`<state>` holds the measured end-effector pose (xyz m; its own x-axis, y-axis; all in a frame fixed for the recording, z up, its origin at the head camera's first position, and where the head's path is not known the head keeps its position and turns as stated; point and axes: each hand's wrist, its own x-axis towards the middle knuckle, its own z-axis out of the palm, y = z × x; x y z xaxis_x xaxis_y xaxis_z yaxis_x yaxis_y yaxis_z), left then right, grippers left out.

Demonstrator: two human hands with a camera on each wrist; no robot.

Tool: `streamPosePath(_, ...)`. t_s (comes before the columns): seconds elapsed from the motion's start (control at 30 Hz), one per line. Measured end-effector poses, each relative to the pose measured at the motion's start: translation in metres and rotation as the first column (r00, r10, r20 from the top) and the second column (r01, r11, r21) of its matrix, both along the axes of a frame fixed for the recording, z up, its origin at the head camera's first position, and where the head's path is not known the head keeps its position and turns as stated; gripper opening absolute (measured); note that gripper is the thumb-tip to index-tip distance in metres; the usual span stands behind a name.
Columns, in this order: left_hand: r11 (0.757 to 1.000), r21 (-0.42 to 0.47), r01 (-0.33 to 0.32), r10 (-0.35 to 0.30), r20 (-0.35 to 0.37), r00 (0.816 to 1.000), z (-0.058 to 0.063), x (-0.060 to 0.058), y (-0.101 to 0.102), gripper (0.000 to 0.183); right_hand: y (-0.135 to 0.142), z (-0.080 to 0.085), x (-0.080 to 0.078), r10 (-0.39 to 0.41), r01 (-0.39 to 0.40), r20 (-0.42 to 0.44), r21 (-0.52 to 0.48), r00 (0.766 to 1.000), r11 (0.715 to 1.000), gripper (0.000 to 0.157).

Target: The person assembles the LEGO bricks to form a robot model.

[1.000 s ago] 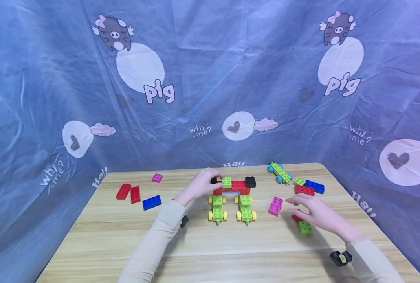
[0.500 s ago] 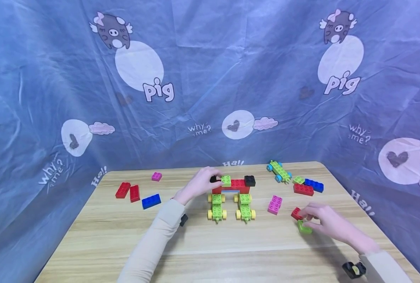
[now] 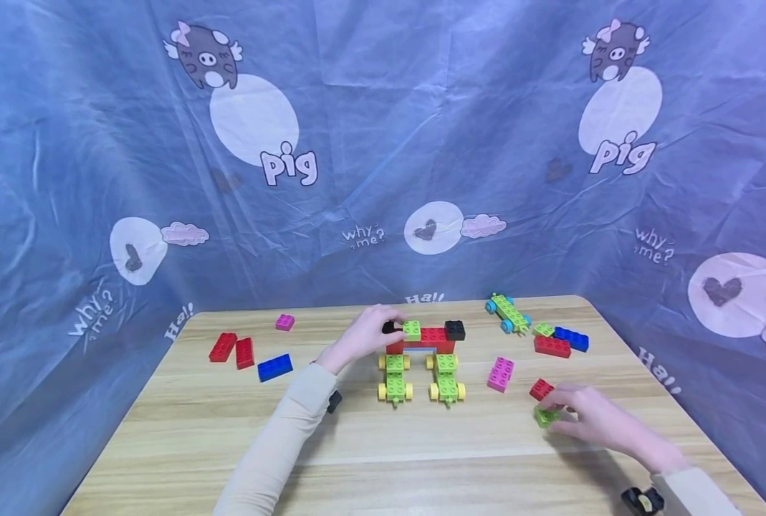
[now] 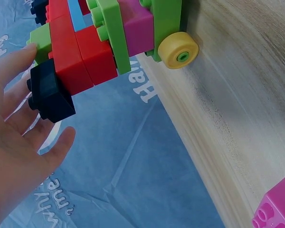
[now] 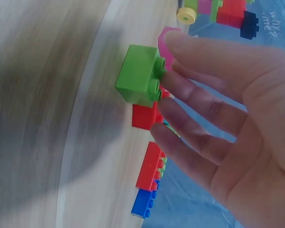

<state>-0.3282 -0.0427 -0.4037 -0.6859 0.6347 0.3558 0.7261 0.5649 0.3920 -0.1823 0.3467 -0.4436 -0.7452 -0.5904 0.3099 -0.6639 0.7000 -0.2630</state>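
Note:
At the table's middle stands a brick model [image 3: 431, 337]: red bricks on green wheeled bases with yellow wheels, topped by a green brick [image 3: 411, 329] and a black brick [image 3: 455, 330] at the right. My left hand [image 3: 368, 333] holds the model's left end, thumb at the green brick and fingers behind another black brick [image 4: 50, 90]. On the right, my right hand [image 3: 589, 416] is over a loose green brick [image 5: 140, 76], fingertips at its studs and thumb spread away from them. A small red brick [image 3: 540, 389] lies right beside that green one.
Left on the table lie two red bricks [image 3: 223, 347], a blue brick [image 3: 275, 367] and a small pink brick [image 3: 284, 322]. To the right are a pink brick [image 3: 501, 374], a green base with blue wheels [image 3: 509, 314], and a cluster with a red brick [image 3: 552, 347] and blue brick [image 3: 572, 338].
My right hand has come down toward the near side, from above the red brick to the loose green brick, which has shifted slightly left. The left hand stays on the model.

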Motion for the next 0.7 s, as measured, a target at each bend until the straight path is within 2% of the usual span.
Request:
streamPosePath(0.3, 1.000, -0.008, -0.008, 0.008, -0.006, 1.000, 0.002, 0.003, -0.001, 0.032, -0.001, -0.006, -0.001, 0.010, -0.013, -0.093, -0.022, 0.996, 1.000, 0.033)
streamPosePath(0.7, 1.000, -0.009, -0.002, 0.001, -0.010, 1.000, 0.001, 0.001, -0.001, 0.032, -0.010, -0.012, -0.003, 0.062, -0.063, -0.057, -0.021, 0.997, 0.998, 0.038)
